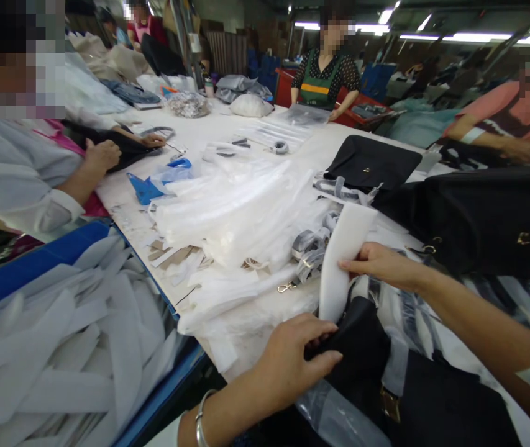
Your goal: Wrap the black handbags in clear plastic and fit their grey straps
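My right hand (379,266) pinches a white foam strip (345,248) between thumb and fingers, near the strip's right edge. The strip stands upright, its lower end down at the opening of a black bag (362,335). My left hand (299,351) grips the bag's edge, thumb on the near side and fingertips partly hidden behind the black material. On the bag lies a plastic-wrapped strap with a gold buckle (390,403). Just left of the foam strip are wrapped straps (309,251) with a gold clip (286,287).
A blue-rimmed bin (73,245) full of white foam strips stands at lower left. Thin white plastic sleeves (232,211) are heaped mid-table. More black bags (371,161) lie to the right. Co-workers stand left, right and across the table; one co-worker's hands (101,155) hold black material.
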`<state>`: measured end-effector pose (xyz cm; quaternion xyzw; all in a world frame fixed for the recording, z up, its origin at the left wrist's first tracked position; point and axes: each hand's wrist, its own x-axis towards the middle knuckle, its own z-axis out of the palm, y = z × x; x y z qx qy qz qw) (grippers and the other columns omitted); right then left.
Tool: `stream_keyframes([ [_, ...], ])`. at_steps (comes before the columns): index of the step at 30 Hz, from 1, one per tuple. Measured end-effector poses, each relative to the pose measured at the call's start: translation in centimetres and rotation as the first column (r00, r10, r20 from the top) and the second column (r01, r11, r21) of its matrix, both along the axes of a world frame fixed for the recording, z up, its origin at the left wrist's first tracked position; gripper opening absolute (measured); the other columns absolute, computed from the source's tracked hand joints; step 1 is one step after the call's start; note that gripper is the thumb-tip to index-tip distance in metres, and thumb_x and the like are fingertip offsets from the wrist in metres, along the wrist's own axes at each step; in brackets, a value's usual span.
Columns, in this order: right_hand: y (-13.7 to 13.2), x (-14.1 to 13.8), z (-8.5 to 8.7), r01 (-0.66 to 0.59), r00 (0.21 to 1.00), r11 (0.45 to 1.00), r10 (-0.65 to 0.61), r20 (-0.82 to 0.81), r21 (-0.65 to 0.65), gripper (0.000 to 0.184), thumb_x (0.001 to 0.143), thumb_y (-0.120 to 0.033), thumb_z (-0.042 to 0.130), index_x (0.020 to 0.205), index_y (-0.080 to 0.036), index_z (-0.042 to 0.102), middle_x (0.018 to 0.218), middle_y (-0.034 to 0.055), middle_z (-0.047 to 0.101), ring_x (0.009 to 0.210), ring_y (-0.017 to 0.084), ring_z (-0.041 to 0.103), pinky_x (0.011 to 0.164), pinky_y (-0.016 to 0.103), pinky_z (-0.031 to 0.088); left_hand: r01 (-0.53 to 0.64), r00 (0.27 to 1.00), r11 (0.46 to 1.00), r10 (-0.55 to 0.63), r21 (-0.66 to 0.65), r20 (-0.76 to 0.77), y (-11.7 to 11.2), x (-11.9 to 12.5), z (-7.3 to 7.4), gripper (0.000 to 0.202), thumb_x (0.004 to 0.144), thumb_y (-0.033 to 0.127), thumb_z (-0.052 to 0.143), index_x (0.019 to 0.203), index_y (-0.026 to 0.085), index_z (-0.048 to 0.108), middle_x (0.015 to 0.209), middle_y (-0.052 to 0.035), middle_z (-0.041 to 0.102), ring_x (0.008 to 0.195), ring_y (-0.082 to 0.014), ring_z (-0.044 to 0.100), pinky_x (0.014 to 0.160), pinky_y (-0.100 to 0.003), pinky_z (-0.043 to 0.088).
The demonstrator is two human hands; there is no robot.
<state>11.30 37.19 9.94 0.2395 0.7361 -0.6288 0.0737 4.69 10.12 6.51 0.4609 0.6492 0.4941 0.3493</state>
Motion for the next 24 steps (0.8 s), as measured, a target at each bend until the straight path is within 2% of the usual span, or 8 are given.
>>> stream_keyframes([
  [3, -1.7, 0.2, -0.3, -0.076, 0.992, 0.983, 0.092, 0.09, -0.167, 0.036, 0.075, -0.041, 0.082, 0.1, -0.015, 0.076, 0.098, 0.0083, 0.077, 0.085, 0.022, 0.071, 0.072, 0.03, 0.059, -0.004, 1.0, 1.0, 0.004, 0.004, -0.024, -0.3, -0.1, 0.3, 0.031, 0.087, 0.037, 0.07, 0.115, 0.023, 0.074, 0.093, -0.0058, 0.071, 0.08, -0.0192, 0.062, 0.073, -0.027, 0.047],
  [7, -3.4, 1.2, -1.4, -0.029, 0.955, 0.931, 0.134, 0.265, -0.364, 0.034, 0.072, -0.034, 0.085, 0.098, -0.014, 0.077, 0.095, 0.0093, 0.078, 0.083, 0.02, 0.073, 0.078, 0.028, 0.058, -0.09, 0.996, 0.996, 0.09, 0.022, 0.001, -1.1, -0.6, -0.2, 0.026, 0.096, 0.033, 0.057, 0.11, 0.024, 0.076, 0.099, -0.0058, 0.074, 0.091, -0.0198, 0.066, 0.084, -0.027, 0.048],
  [11, -3.0, 1.9, -2.2, 0.009, 0.927, 0.947, 0.113, 0.358, -0.322, 0.032, 0.068, -0.033, 0.086, 0.093, -0.015, 0.078, 0.095, 0.0098, 0.078, 0.087, 0.023, 0.074, 0.083, 0.03, 0.058, -0.203, 0.977, 0.975, 0.208, -0.086, 0.055, -1.7, -1.1, -1.7, 0.025, 0.093, 0.026, 0.056, 0.109, 0.022, 0.075, 0.099, -0.0048, 0.075, 0.089, -0.0192, 0.068, 0.082, -0.027, 0.05],
  [14, -2.6, 1.7, -2.4, -0.09, 0.913, 0.935, 0.214, 0.346, -0.342, 0.032, 0.067, -0.033, 0.086, 0.093, -0.016, 0.077, 0.094, 0.0089, 0.078, 0.089, 0.025, 0.073, 0.085, 0.033, 0.058, -0.15, 0.98, 0.977, 0.167, -0.152, 0.106, -1.1, -1.3, -2.3, 0.027, 0.09, 0.03, 0.059, 0.11, 0.022, 0.075, 0.091, -0.0036, 0.076, 0.082, -0.0195, 0.069, 0.076, -0.027, 0.051],
  [17, -2.9, 1.1, -2.3, -0.181, 0.894, 0.924, 0.297, 0.334, -0.337, 0.035, 0.067, -0.037, 0.085, 0.095, -0.017, 0.077, 0.095, 0.0083, 0.078, 0.09, 0.026, 0.073, 0.082, 0.035, 0.058, -0.104, 0.983, 0.984, 0.124, -0.146, 0.132, 0.4, -1.4, -2.2, 0.029, 0.086, 0.031, 0.063, 0.11, 0.019, 0.074, 0.095, -0.0056, 0.077, 0.085, -0.0218, 0.07, 0.076, -0.029, 0.052],
  [20, -2.4, 0.6, -1.9, -0.281, 0.88, 0.923, 0.356, 0.313, -0.262, 0.034, 0.07, -0.043, 0.082, 0.092, -0.018, 0.077, 0.093, 0.007, 0.078, 0.09, 0.027, 0.072, 0.077, 0.034, 0.057, -0.028, 0.988, 0.994, 0.044, -0.102, 0.151, 1.6, -1.5, -1.8, 0.033, 0.085, 0.029, 0.061, 0.114, 0.018, 0.071, 0.097, -0.007, 0.077, 0.084, -0.0229, 0.07, 0.074, -0.029, 0.053],
  [22, -1.3, 0.5, -0.9, -0.372, 0.862, 0.925, 0.375, 0.342, -0.077, 0.031, 0.069, -0.047, 0.081, 0.081, -0.019, 0.077, 0.081, 0.0055, 0.077, 0.079, 0.026, 0.071, 0.067, 0.032, 0.055, -0.008, 1.0, 0.996, 0.01, -0.09, 0.025, 2.0, -1.7, -1.5, 0.03, 0.087, 0.026, 0.058, 0.112, 0.018, 0.072, 0.093, -0.0072, 0.077, 0.081, -0.0235, 0.07, 0.074, -0.03, 0.052],
  [24, -0.2, 0.5, 0.6, -0.419, 0.879, 0.885, 0.34, 0.336, 0.201, 0.032, 0.069, -0.051, 0.081, 0.07, -0.02, 0.076, 0.064, 0.0042, 0.072, 0.061, 0.023, 0.066, 0.055, 0.03, 0.048, 0.02, 0.992, 0.997, -0.03, -0.08, -0.119, 2.3, -2.1, -1.2, 0.027, 0.087, 0.022, 0.055, 0.106, 0.02, 0.074, 0.092, -0.0067, 0.077, 0.082, -0.024, 0.069, 0.077, -0.031, 0.05],
])
